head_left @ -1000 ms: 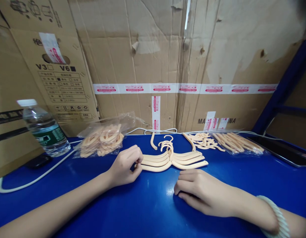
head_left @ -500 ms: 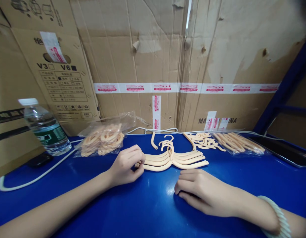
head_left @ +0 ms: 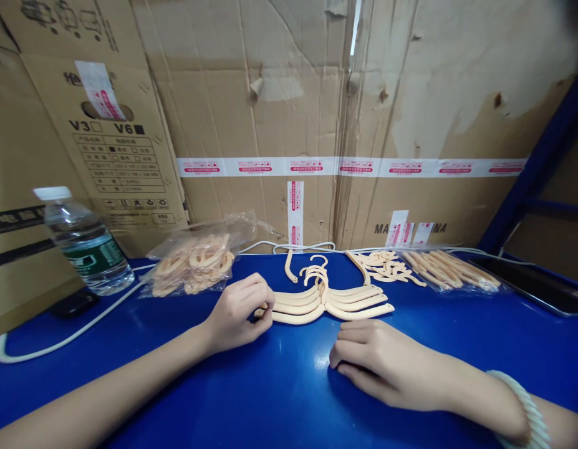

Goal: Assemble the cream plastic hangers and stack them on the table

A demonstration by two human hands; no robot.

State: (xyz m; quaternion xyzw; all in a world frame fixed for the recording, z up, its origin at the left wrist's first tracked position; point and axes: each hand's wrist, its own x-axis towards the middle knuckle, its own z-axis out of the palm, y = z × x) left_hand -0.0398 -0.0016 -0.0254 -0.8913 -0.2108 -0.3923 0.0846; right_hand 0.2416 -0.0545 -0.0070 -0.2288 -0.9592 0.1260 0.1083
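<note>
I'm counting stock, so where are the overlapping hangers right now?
In the head view, the hangers lie centrally on the blue table, right of the left hand, which partly hides their left ends, and beyond the right hand.

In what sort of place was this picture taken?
Probably a makeshift workstation in a workshop or storeroom, though the wider room is out of view. Large taped cardboard sheets stand behind a blue tabletop, and pale hangers lie there, with a clear plastic bag off to each side.

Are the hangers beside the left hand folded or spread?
Spread: the hangers lie with their arms reaching out to either side of the middle.
</note>
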